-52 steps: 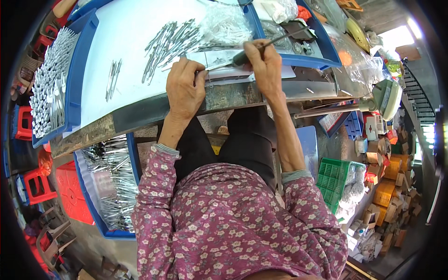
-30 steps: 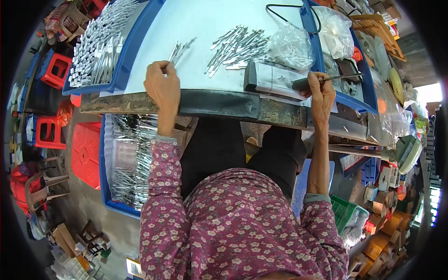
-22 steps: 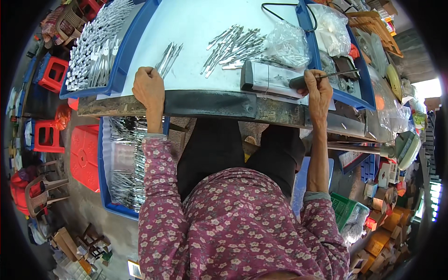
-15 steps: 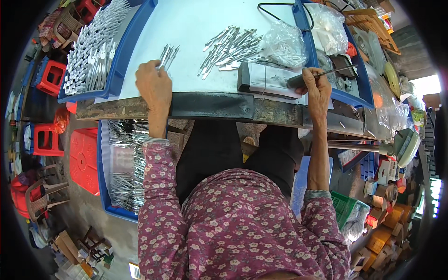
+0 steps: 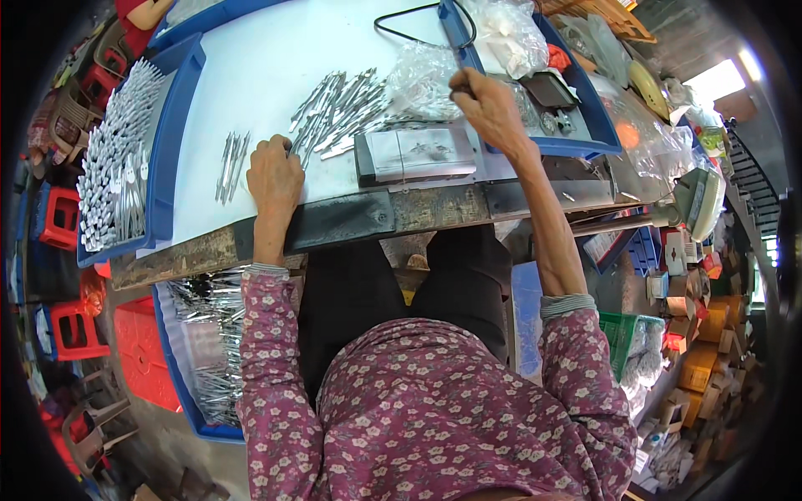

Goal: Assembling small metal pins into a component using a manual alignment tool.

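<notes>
My left hand [image 5: 276, 177] is over the white tabletop, its fingers curled down at the near left edge of a pile of slim silver metal pieces [image 5: 334, 108]. What its fingertips grip, if anything, is hidden. A small row of similar pieces [image 5: 232, 167] lies just left of that hand. My right hand [image 5: 494, 108] is raised, closed, near a clear plastic bag [image 5: 423, 75]. Something dark shows at its fingertips, too unclear to name. Below and left of it stands a dark block with a white top [image 5: 422, 154], at the table's front edge.
At the left, a blue tray [image 5: 185, 125] holds many upright white-and-silver pieces. Another blue tray [image 5: 585, 149] at the right contains plastic bags and a dark box. A blue bin of metal pieces [image 5: 221, 367] sits below the table. A person's arm [image 5: 150, 12] shows at far left.
The view has shifted, moving the table leftward. My left hand has gone from the small row to the larger pile. My right hand has risen; the dark-handled tool's metal shaft no longer shows clearly.
</notes>
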The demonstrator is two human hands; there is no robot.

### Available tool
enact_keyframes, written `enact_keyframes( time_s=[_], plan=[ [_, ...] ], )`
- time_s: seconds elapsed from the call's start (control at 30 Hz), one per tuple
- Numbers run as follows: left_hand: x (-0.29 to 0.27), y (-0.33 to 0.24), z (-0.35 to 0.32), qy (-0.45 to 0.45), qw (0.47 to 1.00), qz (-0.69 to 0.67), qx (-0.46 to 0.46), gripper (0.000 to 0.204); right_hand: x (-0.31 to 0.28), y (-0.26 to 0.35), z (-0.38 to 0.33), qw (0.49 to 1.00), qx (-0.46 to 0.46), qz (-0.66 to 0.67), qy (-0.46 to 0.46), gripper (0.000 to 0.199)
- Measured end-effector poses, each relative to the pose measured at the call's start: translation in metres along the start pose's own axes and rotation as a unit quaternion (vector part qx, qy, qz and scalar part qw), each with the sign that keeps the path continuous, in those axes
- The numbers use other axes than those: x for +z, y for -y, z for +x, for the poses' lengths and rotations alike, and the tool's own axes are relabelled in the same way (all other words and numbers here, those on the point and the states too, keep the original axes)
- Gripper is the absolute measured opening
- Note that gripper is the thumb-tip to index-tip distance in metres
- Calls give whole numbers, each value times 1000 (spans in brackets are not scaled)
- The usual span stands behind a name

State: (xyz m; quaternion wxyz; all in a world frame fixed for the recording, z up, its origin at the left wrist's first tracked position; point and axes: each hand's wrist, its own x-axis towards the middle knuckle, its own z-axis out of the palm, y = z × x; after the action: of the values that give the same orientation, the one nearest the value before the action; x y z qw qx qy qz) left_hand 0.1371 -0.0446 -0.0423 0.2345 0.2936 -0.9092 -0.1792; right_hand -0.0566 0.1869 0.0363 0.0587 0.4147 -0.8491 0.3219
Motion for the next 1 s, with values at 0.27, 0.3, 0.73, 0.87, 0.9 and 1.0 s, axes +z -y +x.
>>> enact_keyframes(
  time_s=[0.27, 0.3, 0.73, 0.87, 0.9, 1.0],
  plan=[
    [-11, 4, 8, 86, 990, -47, -100, 23, 39, -14, 28, 994, 13, -93, -52, 18],
    [-11, 4, 8, 85, 990, -48, -101, 23, 43, -17, 30, 990, 23, -136, -38, 16],
    [-6, 2, -5, 27, 996, -31, -85, 17, 52, -10, 26, 968, 16, -250, -19, 13],
    [-11, -1, -10, 7, 994, -57, -97, 16, 52, -10, 27, 965, 6, -260, -20, 13],
    [-11, 0, -12, 6, 994, -56, -98, 16, 53, -9, 27, 965, 5, -263, -18, 12],
    [-12, 1, -17, -33, 989, -120, -83, 16, 54, -9, 26, 967, 1, -254, -24, 13]
  ],
)
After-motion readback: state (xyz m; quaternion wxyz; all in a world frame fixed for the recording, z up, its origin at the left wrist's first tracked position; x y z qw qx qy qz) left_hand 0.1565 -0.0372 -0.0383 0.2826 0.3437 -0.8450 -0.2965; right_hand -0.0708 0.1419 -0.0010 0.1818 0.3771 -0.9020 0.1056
